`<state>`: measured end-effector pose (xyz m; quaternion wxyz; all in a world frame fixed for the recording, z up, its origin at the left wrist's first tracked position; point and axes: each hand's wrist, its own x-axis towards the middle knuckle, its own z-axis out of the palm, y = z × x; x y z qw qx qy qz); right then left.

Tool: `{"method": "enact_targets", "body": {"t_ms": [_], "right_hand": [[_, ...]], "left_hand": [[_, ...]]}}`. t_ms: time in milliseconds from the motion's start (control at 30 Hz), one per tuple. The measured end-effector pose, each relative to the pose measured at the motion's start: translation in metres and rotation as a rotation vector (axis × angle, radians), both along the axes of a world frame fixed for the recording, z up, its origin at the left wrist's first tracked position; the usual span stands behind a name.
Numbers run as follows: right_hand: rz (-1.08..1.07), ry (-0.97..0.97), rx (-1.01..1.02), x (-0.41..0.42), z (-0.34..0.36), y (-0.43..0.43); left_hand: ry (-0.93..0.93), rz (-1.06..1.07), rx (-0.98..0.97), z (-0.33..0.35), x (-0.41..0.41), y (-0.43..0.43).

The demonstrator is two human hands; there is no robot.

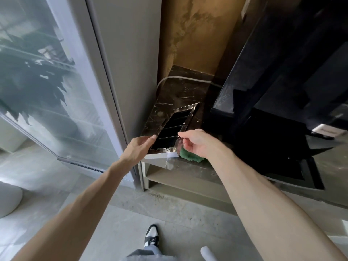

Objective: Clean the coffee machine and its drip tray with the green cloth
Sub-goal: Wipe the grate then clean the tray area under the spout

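1. Our left hand (140, 146) holds the left edge of the drip tray (169, 132), with the thumb on top and the fingers below.
2. Our right hand (195, 143) pinches the right edge of the tray between the thumb and first finger. The other fingers are curled in.
3. The tray is a shiny metal frame with dark slats. It sits at the front left of the dark stone counter (175, 95), and its near end is right at the counter's edge.
4. The green cloth (190, 156) is bunched up just under our right hand, touching the tray's right corner. We cannot tell if the hand holds it or if it just lies on the counter.
5. The black coffee machine (282, 91) stands to the right of the tray, farther back on the counter.
6. A white cable (180, 77) curves along the back of the counter.
7. A tall fridge with a glass door (37, 81) stands on the left.
8. One black and white shoe (151, 235) shows on the grey floor below.
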<state>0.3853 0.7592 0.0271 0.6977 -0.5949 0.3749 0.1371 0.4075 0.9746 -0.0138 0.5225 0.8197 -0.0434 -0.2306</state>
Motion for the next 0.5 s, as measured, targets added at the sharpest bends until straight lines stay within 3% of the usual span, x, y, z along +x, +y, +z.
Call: {"method": "enact_targets", "body": {"t_ms": [167, 333, 500], "right_hand": [[-0.062, -0.069, 0.155, -0.049, 0.04, 0.009], [-0.059, -0.124, 0.217, -0.107, 0.083, 0.026], [-0.11, -0.164, 0.255, -0.169, 0.103, 0.044]], "left_hand": [[-0.333, 0.048, -0.079, 0.034, -0.054, 0.003], [-0.477, -0.004, -0.125, 0.059, -0.122, 0.016], [-0.682, -0.076, -0.051, 0.074, -0.187, 0.027]]}}
